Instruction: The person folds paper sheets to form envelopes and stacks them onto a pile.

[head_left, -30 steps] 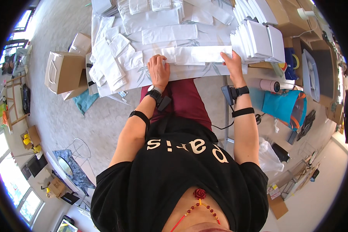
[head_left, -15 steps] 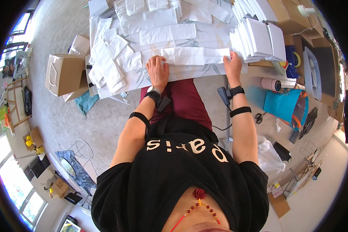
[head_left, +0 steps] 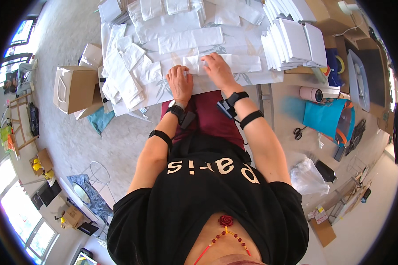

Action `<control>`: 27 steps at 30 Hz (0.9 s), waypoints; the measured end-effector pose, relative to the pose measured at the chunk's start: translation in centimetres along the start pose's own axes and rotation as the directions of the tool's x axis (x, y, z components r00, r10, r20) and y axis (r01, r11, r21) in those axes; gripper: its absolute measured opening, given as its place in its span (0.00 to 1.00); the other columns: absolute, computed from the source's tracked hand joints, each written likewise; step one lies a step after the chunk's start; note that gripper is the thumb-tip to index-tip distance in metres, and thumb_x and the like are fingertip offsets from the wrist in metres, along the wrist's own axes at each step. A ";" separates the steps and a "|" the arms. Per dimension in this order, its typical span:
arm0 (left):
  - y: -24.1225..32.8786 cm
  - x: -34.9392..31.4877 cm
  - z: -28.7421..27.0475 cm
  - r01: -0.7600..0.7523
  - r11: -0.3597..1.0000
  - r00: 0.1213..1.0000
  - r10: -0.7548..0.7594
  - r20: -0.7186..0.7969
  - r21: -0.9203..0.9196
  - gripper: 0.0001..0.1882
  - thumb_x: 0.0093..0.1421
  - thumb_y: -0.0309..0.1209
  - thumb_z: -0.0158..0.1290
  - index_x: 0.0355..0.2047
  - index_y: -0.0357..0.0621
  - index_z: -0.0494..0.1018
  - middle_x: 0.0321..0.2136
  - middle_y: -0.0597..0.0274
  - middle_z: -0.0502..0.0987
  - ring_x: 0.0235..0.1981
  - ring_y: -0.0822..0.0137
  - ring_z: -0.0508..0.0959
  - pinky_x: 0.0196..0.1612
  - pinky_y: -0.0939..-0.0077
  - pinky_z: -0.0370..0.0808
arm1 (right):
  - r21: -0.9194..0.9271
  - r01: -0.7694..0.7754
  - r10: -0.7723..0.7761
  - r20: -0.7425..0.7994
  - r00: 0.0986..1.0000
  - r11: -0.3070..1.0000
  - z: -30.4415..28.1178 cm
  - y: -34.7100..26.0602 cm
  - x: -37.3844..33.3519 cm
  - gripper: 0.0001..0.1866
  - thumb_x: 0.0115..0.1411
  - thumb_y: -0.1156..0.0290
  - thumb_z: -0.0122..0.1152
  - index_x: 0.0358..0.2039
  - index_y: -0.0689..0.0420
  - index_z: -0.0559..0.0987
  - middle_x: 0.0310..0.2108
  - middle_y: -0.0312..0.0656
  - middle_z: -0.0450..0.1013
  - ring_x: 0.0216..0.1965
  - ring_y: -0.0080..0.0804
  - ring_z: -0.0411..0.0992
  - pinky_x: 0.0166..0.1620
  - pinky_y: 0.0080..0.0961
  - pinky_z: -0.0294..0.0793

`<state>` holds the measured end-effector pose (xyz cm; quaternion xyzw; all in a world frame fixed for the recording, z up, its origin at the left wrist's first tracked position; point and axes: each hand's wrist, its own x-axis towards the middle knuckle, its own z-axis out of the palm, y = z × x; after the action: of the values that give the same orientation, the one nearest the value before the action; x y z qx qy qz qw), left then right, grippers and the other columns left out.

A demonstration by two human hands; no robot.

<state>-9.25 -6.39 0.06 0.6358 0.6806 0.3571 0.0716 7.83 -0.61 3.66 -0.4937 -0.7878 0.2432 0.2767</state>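
Observation:
A long white strip [head_left: 241, 63], folded flat and made of thin plastic or paper, lies across the near part of the table [head_left: 252, 80]. My left hand [head_left: 180, 83] rests at the strip's left end, palm down, fingers bent and a little apart. Over the strip's left-middle part is my right hand [head_left: 218, 70], fingers spread and nothing visibly gripped; whether its fingertips press on the strip is hard to tell. Just beyond lies a second flat white strip [head_left: 191, 39]. To the left, several similar white pieces [head_left: 128, 70] overlap in a loose heap.
Upright stacks of folded white sheets [head_left: 292, 44] stand at the table's right. More white bundles [head_left: 168, 22] lie at the far side. A cardboard box [head_left: 75, 90] sits left of the table; a blue bag [head_left: 327, 119], a pink cylinder [head_left: 311, 94] and scissors [head_left: 299, 133] are at the right.
My right hand has let go of the strip's right end and moved left to its left-middle part, close to my left hand. My left hand has stayed in place.

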 end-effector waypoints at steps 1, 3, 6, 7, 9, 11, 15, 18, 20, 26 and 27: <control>0.1 0.0 0.0 0.015 1.000 1.000 -0.015 0.006 -0.007 0.14 0.52 0.23 0.61 0.40 0.48 0.74 0.45 0.57 0.75 0.51 0.52 0.72 0.56 0.56 0.65 | -0.021 -0.013 0.013 0.017 1.000 1.000 0.5 0.3 0.1 0.16 0.56 0.76 0.69 0.46 0.54 0.81 0.44 0.44 0.74 0.49 0.47 0.74 0.53 0.39 0.76; 0.3 0.1 0.0 0.028 0.999 1.000 -0.028 0.002 -0.018 0.14 0.52 0.22 0.61 0.40 0.47 0.74 0.45 0.56 0.75 0.52 0.51 0.73 0.57 0.56 0.65 | -0.015 -0.028 0.029 0.025 0.999 0.999 1.2 0.8 0.0 0.19 0.56 0.75 0.71 0.49 0.53 0.80 0.44 0.44 0.74 0.49 0.47 0.75 0.53 0.40 0.76; 0.2 0.2 0.1 0.049 0.996 0.998 -0.052 -0.039 -0.069 0.14 0.52 0.21 0.61 0.39 0.46 0.74 0.42 0.56 0.76 0.48 0.51 0.74 0.53 0.57 0.68 | -0.005 -0.039 0.039 0.026 0.999 0.999 1.5 0.9 0.0 0.21 0.55 0.75 0.72 0.51 0.52 0.80 0.44 0.44 0.74 0.49 0.47 0.75 0.52 0.40 0.76; 0.0 0.4 0.1 0.071 0.991 0.995 -0.078 -0.056 -0.110 0.13 0.53 0.21 0.61 0.39 0.45 0.74 0.40 0.56 0.76 0.46 0.53 0.76 0.51 0.58 0.70 | -0.001 -0.040 0.040 0.024 0.999 0.999 1.5 0.8 0.0 0.22 0.55 0.74 0.73 0.51 0.51 0.80 0.44 0.44 0.74 0.49 0.47 0.75 0.52 0.40 0.76; 0.0 0.3 0.1 0.177 0.956 0.978 -0.199 -0.071 -0.234 0.11 0.57 0.22 0.61 0.39 0.43 0.73 0.37 0.57 0.78 0.41 0.57 0.78 0.45 0.61 0.74 | -0.003 -0.032 0.032 0.015 0.999 0.999 1.6 0.9 -0.1 0.22 0.55 0.74 0.72 0.51 0.51 0.80 0.45 0.43 0.74 0.49 0.47 0.75 0.53 0.40 0.76; 0.4 0.1 -0.1 0.334 0.858 0.923 -0.382 -0.049 -0.391 0.09 0.61 0.23 0.60 0.41 0.40 0.72 0.35 0.59 0.80 0.36 0.64 0.80 0.38 0.67 0.77 | -0.004 -0.028 0.028 0.009 1.000 1.000 1.7 1.1 -0.2 0.22 0.55 0.74 0.73 0.52 0.50 0.80 0.45 0.43 0.74 0.50 0.47 0.75 0.53 0.40 0.76; 1.1 0.5 -0.3 0.533 0.432 0.728 -0.672 0.134 -0.728 0.09 0.67 0.24 0.58 0.44 0.36 0.70 0.34 0.58 0.79 0.32 0.73 0.79 0.33 0.73 0.78 | 0.002 -0.041 0.041 0.032 0.999 0.999 1.8 1.7 -0.3 0.24 0.55 0.73 0.73 0.53 0.49 0.80 0.45 0.42 0.74 0.50 0.46 0.75 0.54 0.39 0.76; -0.2 1.0 -0.4 0.586 0.316 0.665 -0.714 0.220 -0.746 0.11 0.68 0.26 0.57 0.46 0.35 0.69 0.37 0.57 0.80 0.34 0.73 0.80 0.36 0.73 0.81 | 0.001 -0.032 0.032 0.042 0.999 0.999 1.8 1.6 -0.2 0.26 0.54 0.71 0.75 0.55 0.48 0.80 0.46 0.42 0.74 0.49 0.45 0.75 0.54 0.38 0.76; -0.5 1.3 -0.6 0.582 0.195 0.635 -0.715 0.291 -0.789 0.12 0.69 0.27 0.56 0.48 0.35 0.69 0.39 0.57 0.81 0.35 0.71 0.81 0.39 0.71 0.82 | 0.001 -0.029 0.029 0.042 0.999 1.000 1.8 1.5 -0.3 0.28 0.54 0.70 0.75 0.56 0.48 0.81 0.46 0.41 0.74 0.49 0.44 0.74 0.54 0.38 0.76; 2.5 2.2 -2.5 0.513 -0.041 0.759 -0.445 0.476 -0.857 0.13 0.71 0.29 0.52 0.53 0.38 0.69 0.45 0.58 0.80 0.46 0.66 0.82 0.55 0.67 0.77 | 0.007 -0.025 0.025 0.038 0.999 1.000 1.7 1.8 -0.5 0.28 0.53 0.68 0.76 0.57 0.48 0.81 0.46 0.41 0.73 0.48 0.43 0.74 0.54 0.38 0.76; 2.5 2.1 -2.4 0.520 -0.029 0.770 -0.418 0.483 -0.854 0.14 0.71 0.29 0.51 0.55 0.38 0.69 0.48 0.57 0.80 0.49 0.64 0.81 0.58 0.65 0.76 | 0.005 -0.017 0.017 0.041 0.999 1.000 1.7 1.8 -0.4 0.28 0.54 0.68 0.76 0.57 0.49 0.81 0.45 0.41 0.73 0.48 0.43 0.74 0.54 0.38 0.76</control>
<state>-8.91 -5.58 4.08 0.1819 0.4585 0.6297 0.6001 8.00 -0.49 1.18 -0.4944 -0.7883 0.2577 0.2600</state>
